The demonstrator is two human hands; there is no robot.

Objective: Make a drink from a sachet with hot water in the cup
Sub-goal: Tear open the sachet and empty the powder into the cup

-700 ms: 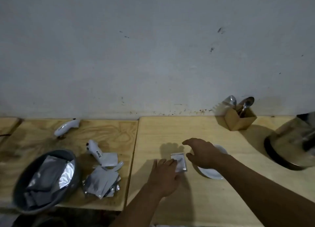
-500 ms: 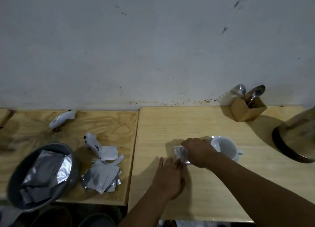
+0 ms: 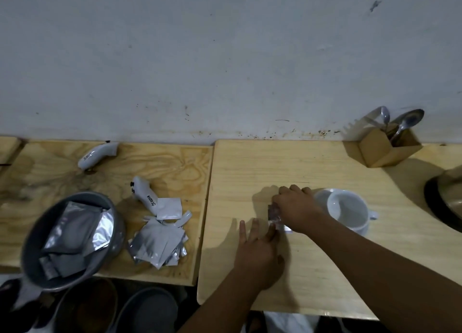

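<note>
A small silver sachet point(image 3: 273, 214) stands partly lifted off the light wooden table point(image 3: 250, 162). My right hand point(image 3: 297, 209) pinches its upper edge from the right. My left hand point(image 3: 257, 252) lies flat on the table just below it, fingers spread, with a fingertip touching the sachet's lower edge. A white cup point(image 3: 346, 209) stands empty on a white saucer point(image 3: 362, 230) right behind my right hand. The dark-based metal kettle point(image 3: 447, 202) is cut off by the right edge of the view.
A cardboard holder point(image 3: 385, 148) with two spoons stands at the wall, back right. On the left table are a grey bowl point(image 3: 115, 222) of silver sachets, a loose pile of sachets point(image 3: 157, 245) and two white handheld devices point(image 3: 96, 155). Buckets point(image 3: 147, 310) stand below.
My right hand moved from above the saucer to the sachet and tilted it up off the table. The cup came into view. My left hand stayed flat beside the sachet.
</note>
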